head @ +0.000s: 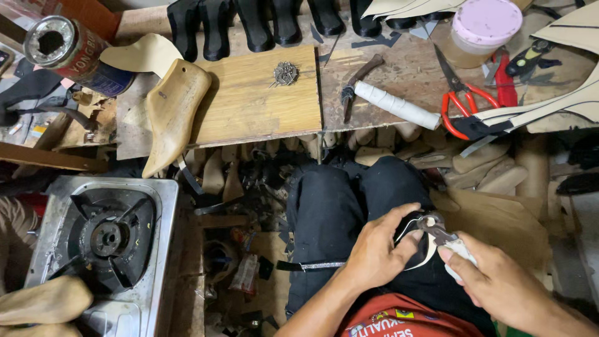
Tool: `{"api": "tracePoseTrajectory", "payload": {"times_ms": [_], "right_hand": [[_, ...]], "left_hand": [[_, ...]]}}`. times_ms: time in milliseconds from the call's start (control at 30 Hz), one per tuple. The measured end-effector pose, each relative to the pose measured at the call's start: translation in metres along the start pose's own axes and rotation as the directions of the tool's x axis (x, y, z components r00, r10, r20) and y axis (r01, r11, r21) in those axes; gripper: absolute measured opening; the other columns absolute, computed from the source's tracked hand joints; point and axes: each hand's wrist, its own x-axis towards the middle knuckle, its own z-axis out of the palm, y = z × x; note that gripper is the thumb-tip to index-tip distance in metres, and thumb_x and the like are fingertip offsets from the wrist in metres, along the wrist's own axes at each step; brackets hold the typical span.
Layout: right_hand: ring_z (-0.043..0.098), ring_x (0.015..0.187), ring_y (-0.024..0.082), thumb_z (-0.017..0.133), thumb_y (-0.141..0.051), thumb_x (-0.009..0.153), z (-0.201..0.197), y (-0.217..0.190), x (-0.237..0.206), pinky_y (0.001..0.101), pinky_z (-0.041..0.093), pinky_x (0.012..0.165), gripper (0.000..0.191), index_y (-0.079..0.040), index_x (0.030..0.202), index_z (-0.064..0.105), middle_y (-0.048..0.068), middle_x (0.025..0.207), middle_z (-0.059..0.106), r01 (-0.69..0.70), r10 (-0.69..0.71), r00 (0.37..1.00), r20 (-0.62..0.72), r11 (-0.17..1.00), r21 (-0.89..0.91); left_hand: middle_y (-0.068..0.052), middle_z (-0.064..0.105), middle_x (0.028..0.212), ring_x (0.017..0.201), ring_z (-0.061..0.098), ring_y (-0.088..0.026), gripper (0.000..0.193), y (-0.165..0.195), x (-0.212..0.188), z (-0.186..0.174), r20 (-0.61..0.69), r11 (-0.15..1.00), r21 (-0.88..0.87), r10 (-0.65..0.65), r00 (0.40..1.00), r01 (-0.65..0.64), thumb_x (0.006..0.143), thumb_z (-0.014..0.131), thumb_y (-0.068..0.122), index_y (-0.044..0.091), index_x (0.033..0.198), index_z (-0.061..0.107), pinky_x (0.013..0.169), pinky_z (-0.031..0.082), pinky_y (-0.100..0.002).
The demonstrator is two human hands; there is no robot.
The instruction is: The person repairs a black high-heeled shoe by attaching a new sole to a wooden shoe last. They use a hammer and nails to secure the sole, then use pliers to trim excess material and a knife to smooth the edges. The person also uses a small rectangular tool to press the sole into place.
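Left hand (pixel 380 246) fingers pinch a black shoe piece (pixel 417 244); right hand (pixel 499 281) fingers grip pincers (pixel 437 232) against it.

Wooden shoe last (pixel 171 112) lying tilted over the front edge of the worktop (pixel 262 106). Heap of small nails (pixel 286 73) sitting on the light board. White-handled hammer (pixel 387 100) resting beside red-handled scissors (pixel 463 103). Pink-lidded jar (pixel 480 28) standing at the back. Opened tin can (pixel 72 53) lying at far left. Gas stove (pixel 109 243) sitting below.

Wooden last (pixel 171 112) — matt, smooth grain
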Motion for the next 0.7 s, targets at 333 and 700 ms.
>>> {"api": "tracePoseTrajectory", "payload": {"times_ms": [333,700], "right_hand": [[0.054,0.042,0.02,0.062,-0.042,0.095,0.004,-0.015,-0.008,0.0377,0.048,0.04,0.034,-0.008,0.095,0.058,0.008,0.06,0.057,0.014,-0.012,0.999,-0.043,0.998,0.067],[0.054,0.04,0.02,0.064,-0.04,0.093,0.002,0.015,0.001,0.0378,0.048,0.04,0.034,-0.007,0.099,0.064,0.008,0.058,0.059,0.03,-0.031,0.998,-0.051,0.999,-0.013]], "left_hand": [[-0.029,0.069,0.125,0.118,0.07,-0.041,0.039,-0.018,-0.003,0.003,-0.015,0.991,-0.026,0.128,0.992,-0.129,0.107,0.049,0.015,-0.004,0.14,0.059,0.104,0.054,-0.04],[-0.021,0.071,0.088,0.073,0.072,-0.03,0.044,-0.009,-0.005,-0.001,0.008,0.999,0.039,0.002,1.0,-0.002,0.089,0.065,0.011,0.0,0.132,0.066,0.071,0.055,-0.035]]}}
